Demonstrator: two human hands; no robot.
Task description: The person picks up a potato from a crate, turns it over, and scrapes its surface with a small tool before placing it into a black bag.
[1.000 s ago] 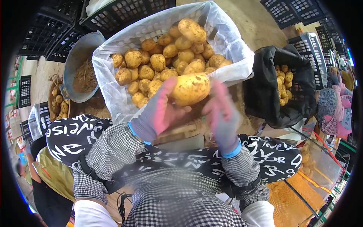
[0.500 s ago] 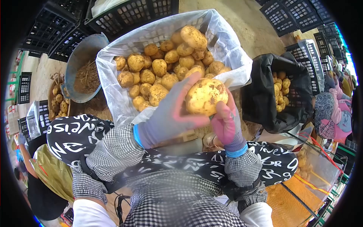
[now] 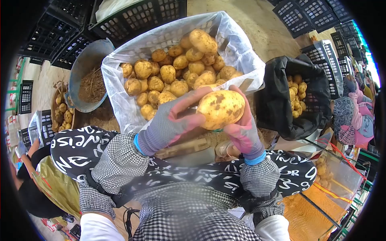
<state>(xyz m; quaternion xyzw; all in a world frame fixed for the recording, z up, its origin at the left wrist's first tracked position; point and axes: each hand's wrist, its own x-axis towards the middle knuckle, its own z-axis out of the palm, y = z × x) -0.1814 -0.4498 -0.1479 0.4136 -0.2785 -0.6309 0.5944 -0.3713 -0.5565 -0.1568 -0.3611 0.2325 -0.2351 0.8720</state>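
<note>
potato (image 3: 221,109): one large, dirt-flecked tuber, held in the air between both gloved hands, in front of the white-lined crate and above the person's lap.
left hand (image 3: 167,124): fingers (image 3: 189,101) curled round the potato's left end, thumb under it; grasping, not loose.
right hand (image 3: 243,134): fingers (image 3: 243,100) wrapped over the right end from below and behind; also grasping the potato.
why held so: it looks too big for one palm, so it is likely cradled from both ends, with its brown patches turned up where they can be seen.
white-lined crate (image 3: 120,96): heaped with potatoes, just beyond the hands, within easy reach.
black-lined crate (image 3: 277,108): to the right, with fewer, smaller potatoes, kept apart from the heap.
basin (image 3: 86,60): left of the heap, holding soil and straw.
another person (image 3: 356,116): at the far right edge, beside the crates.
</note>
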